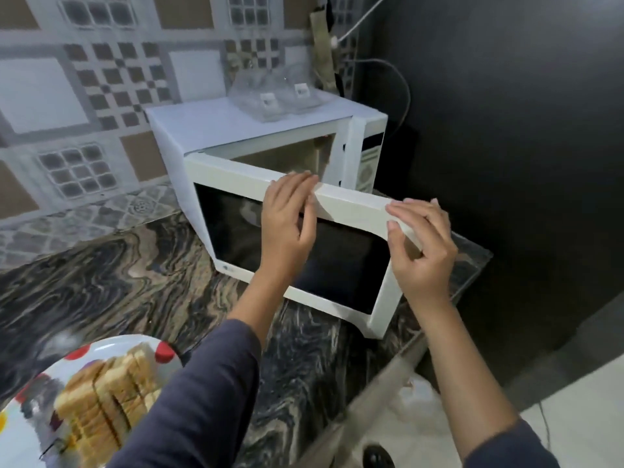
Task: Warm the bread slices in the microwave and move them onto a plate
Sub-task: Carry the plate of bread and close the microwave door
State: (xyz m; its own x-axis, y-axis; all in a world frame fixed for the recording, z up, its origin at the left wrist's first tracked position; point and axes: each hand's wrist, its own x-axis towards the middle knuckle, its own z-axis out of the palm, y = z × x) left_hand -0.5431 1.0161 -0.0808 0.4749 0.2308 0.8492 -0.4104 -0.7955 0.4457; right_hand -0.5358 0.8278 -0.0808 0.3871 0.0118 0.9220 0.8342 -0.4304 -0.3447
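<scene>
Microwave (209,130) at back right of surface (118,282), vs tiled wall (67,96). Clear containers (273,92) on top of it. Door (351,206) swung out toward front; L hand (287,224) on its top edge, R hand (422,251) at its free corner. Plate (111,349) w/ bread slices (104,393) front left on surface.

Polished swirled stone countertop (101,282), smooth white microwave (202,126), its door (347,265) framing a dark glossy pane, clear containers (273,96) on top, probably plastic; bread slices (104,393) look matt, spongy.
</scene>
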